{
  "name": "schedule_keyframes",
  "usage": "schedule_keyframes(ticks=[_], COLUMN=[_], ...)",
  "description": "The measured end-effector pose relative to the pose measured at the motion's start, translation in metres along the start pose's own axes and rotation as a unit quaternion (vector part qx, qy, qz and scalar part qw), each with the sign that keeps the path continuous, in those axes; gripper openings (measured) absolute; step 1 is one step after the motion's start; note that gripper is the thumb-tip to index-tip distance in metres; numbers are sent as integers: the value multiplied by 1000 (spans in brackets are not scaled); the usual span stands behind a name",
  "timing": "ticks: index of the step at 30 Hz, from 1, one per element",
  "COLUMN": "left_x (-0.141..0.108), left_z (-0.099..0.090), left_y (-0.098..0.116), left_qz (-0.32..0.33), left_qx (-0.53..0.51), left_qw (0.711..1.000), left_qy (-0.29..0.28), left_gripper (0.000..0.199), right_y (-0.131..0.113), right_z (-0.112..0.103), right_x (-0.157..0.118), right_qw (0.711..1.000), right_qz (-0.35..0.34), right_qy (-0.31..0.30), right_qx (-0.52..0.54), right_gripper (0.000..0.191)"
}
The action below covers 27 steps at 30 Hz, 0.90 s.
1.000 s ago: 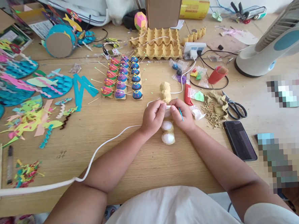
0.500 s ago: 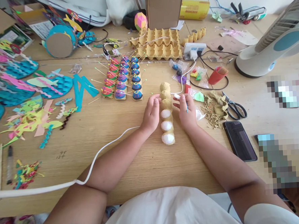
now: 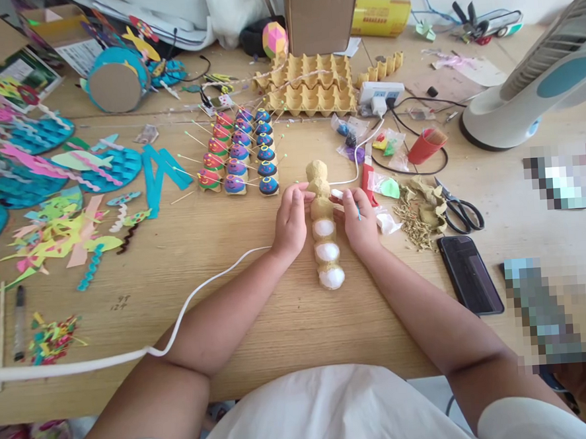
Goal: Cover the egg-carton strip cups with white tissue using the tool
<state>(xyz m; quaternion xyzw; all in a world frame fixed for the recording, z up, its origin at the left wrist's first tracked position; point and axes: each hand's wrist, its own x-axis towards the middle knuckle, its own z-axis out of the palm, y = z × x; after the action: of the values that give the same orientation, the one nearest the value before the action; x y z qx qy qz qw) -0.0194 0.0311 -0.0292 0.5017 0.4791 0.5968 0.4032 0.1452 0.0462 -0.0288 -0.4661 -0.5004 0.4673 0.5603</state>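
Note:
An egg-carton strip [image 3: 321, 208] lies lengthwise in front of me, its three nearest bumps covered in white and the farther ones bare. My left hand [image 3: 291, 221] is at the strip's left side, fingertips reaching to it, fingers apart. At the right side, my right hand [image 3: 358, 221] pinches a small white lump [image 3: 337, 193] and also has a thin blue tool, mostly hidden by the fingers. Painted carton strips [image 3: 237, 157] in red, purple and blue, with pins sticking out, stand farther back on the left.
Scissors [image 3: 461, 209], a phone [image 3: 471, 275] and carton scraps [image 3: 424, 205] lie right. A white cable [image 3: 198, 291] crosses my left forearm. A fan [image 3: 510, 117] stands back right; egg trays [image 3: 309, 86] lie behind. Paper cutouts [image 3: 65, 233] cover the left side.
Both hands have shifted slightly left. The strip's far end has moved left and its near end a little towards me. My right fingers have come closer to the strip.

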Motion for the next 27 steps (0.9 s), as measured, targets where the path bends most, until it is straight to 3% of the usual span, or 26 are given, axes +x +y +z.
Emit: schedule_keyframes(ticks=[6, 13, 17, 27], left_x=[2, -9, -13, -13], left_z=[-1, 3, 5, 3], left_y=[-3, 19, 24, 19], left_qz=[-15, 69, 34, 17], left_qx=[-5, -23, -7, 65], left_qw=[1000, 997, 999, 997], left_qy=[-11, -2, -12, -34], left_gripper=[74, 65, 68, 75], right_y=[1, -19, -26, -18], right_z=[-2, 0, 0, -3], right_x=[4, -9, -13, -4], right_qw=[1000, 997, 995, 991], right_qz=[12, -60, -61, -43], right_qy=[0, 47, 66, 31], right_qx=[-1, -6, -45, -127], right_gripper=[70, 56, 61, 67])
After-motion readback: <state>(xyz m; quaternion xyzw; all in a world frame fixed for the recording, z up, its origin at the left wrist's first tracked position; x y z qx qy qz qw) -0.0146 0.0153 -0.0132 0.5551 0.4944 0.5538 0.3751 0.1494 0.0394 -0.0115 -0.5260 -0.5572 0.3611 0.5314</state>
